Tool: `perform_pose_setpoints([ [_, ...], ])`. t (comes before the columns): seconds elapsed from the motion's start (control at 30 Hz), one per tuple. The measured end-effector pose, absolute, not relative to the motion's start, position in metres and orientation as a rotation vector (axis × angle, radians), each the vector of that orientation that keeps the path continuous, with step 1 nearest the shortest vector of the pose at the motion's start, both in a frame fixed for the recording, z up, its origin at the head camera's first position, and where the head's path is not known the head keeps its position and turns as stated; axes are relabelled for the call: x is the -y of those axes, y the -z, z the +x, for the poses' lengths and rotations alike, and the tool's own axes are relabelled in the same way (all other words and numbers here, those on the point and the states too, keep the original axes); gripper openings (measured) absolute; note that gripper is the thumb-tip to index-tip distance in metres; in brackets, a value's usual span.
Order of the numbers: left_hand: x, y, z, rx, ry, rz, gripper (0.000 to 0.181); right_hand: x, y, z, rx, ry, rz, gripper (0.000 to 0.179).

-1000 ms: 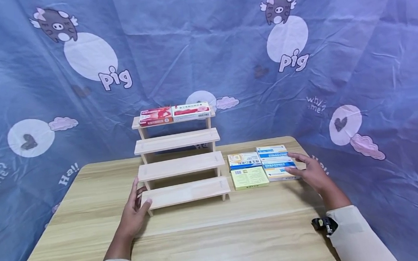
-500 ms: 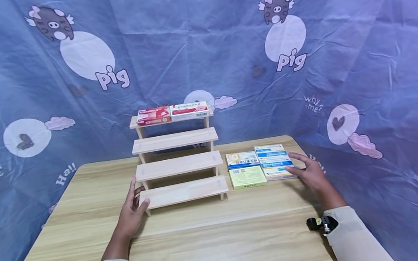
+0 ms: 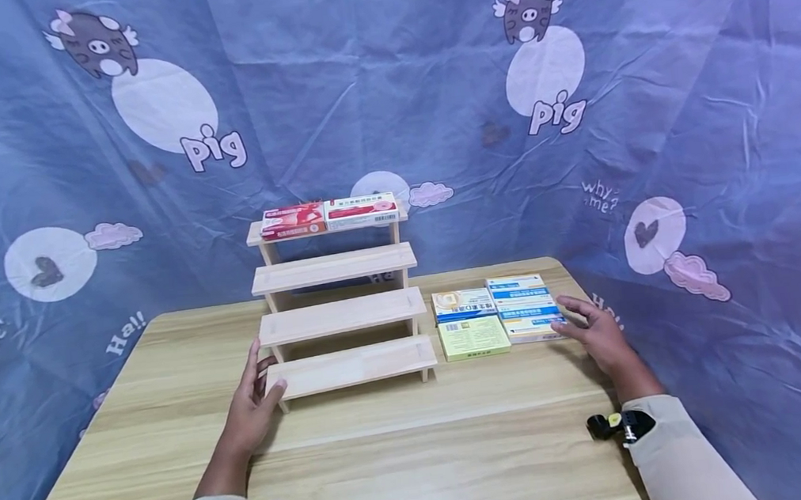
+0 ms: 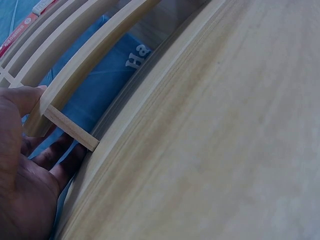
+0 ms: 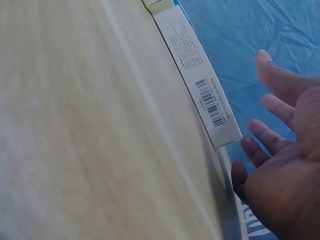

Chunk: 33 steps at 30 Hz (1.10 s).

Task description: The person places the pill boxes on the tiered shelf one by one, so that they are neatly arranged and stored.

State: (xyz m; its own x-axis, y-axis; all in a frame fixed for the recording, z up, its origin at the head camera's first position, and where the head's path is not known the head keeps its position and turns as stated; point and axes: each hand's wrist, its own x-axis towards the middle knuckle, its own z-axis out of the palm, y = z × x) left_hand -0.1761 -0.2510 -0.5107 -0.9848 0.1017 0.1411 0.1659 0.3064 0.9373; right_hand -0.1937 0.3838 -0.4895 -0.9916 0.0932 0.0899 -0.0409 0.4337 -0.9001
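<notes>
A stepped wooden display rack stands on the table, left of centre in the head view. My left hand grips the left end of its lowest step, thumb on top and fingers behind the end; the left wrist view shows this hand around the plank close up. At the right, my right hand hovers by two blue-and-white medicine boxes, its fingers loosely spread and holding nothing. In the right wrist view its fingertips are near the corner of a white box; whether they touch it I cannot tell.
On the rack's top step lie a red medicine box and a white-and-red one. A vitamin D box and a yellow-green box sit between rack and blue boxes. A blue printed cloth hangs behind the wooden table.
My right hand has drawn slightly to the right, away from the blue-and-white boxes. The left hand keeps its hold on the rack. The whole head view has shifted a little.
</notes>
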Motion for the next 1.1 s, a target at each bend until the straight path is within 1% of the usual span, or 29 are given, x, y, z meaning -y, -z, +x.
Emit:
perform_pose_setpoints([
  [0.3, 0.251, 0.510, -0.176, 2.499, 1.798, -0.252, 0.092, -0.388, 0.497, -0.198, 2.616, -1.666, -0.147, 0.078],
  [0.57, 0.252, 0.509, -0.177, 2.495, 1.793, -0.260, 0.093, -0.387, 0.496, -0.205, 2.696, -1.622, -0.088, 0.084],
  [0.93, 0.251, 0.512, -0.175, 2.477, 1.791, -0.253, 0.093, -0.387, 0.498, -0.211, 2.787, -1.538, -0.060, 0.087],
  [1.1, 0.250, 0.512, -0.176, 2.456, 1.807, -0.275, 0.093, -0.389, 0.499, -0.212, 2.792, -1.519, -0.059, 0.086],
])
